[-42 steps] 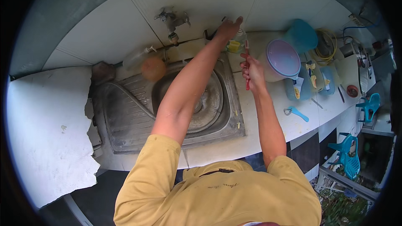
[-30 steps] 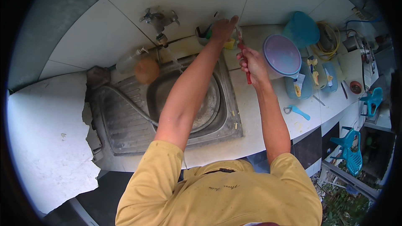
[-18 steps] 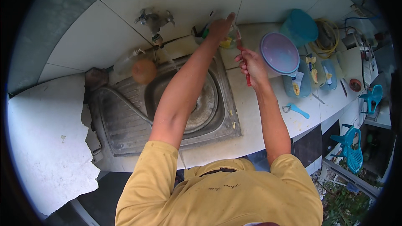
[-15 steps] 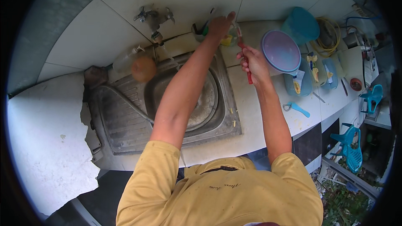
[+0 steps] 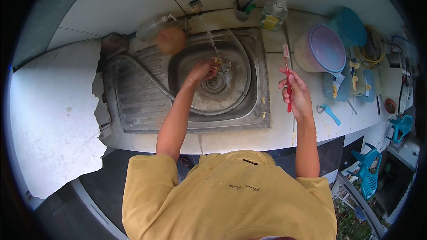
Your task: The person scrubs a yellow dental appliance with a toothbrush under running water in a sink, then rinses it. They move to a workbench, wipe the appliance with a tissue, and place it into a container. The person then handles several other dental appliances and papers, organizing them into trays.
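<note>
My right hand [image 5: 299,92] is closed round the red handle of a toothbrush [image 5: 288,64], held upright above the counter with its pale bristle head at the top. Down in the sink basin [image 5: 249,102], my left hand [image 5: 203,70] has its fingers curled at a small metal piece [image 5: 225,66] with yellowish bits by it. What exactly the fingertips grip is too small to make out. Water runs from the tap [image 5: 195,4] right beside those fingers. Below them lies the round drain [image 5: 214,83].
Behind the sink stand a cup with brushes [image 5: 242,14], a clear pump bottle [image 5: 274,15] and an orange round object [image 5: 171,40]. To the right are a lidded tub [image 5: 327,49], a teal container [image 5: 349,26], blue boxes [image 5: 334,86] and a blue-handled tool [image 5: 331,114]. A grey hose [image 5: 144,73] crosses the drainboard.
My left hand has come back from beside the pump bottle and down into the basin under the water. The toothbrush stays in my right hand, now more upright. The view has shifted.
</note>
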Tool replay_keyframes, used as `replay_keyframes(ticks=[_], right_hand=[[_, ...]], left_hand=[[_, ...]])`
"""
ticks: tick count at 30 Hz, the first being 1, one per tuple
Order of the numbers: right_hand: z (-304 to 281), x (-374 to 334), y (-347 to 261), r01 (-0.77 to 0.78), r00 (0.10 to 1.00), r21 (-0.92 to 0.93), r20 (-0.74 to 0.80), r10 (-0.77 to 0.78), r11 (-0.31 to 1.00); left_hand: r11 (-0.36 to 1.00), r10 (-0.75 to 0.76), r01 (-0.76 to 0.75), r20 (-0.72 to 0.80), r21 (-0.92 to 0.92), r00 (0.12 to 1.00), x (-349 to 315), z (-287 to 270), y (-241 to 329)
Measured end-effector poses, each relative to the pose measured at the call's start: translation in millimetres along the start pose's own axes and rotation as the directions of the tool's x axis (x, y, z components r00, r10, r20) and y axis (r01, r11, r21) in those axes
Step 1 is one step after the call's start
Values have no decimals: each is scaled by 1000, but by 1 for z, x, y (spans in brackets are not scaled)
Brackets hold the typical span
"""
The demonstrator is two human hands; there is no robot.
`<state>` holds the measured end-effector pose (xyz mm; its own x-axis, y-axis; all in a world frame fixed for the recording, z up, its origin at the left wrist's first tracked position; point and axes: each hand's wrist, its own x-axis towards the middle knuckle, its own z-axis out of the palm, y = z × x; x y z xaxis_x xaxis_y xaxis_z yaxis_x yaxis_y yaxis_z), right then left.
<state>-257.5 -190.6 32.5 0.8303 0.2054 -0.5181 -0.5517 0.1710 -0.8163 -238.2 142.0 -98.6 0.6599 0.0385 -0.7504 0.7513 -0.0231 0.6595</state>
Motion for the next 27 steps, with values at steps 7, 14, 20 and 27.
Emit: replay_keyframes(ticks=[7,14,20,27], right_hand=[[4,-32,64,-202,979,-46,21,203,978],[35,-38,56,-171,979,-78,96,178,982],[52,-31,58,-69,992,-223,85,90,972],[73,-16,72,331,944,-508,165,-287,795]], left_hand=[[919,395,-250,-699,305,597,79,61,-117],[866,497,-230,-723,443,480,83,78,-92],[952,307,-273,-452,141,837,19,60,-65],[675,326,-205,38,-709,945,-8,41,-48]])
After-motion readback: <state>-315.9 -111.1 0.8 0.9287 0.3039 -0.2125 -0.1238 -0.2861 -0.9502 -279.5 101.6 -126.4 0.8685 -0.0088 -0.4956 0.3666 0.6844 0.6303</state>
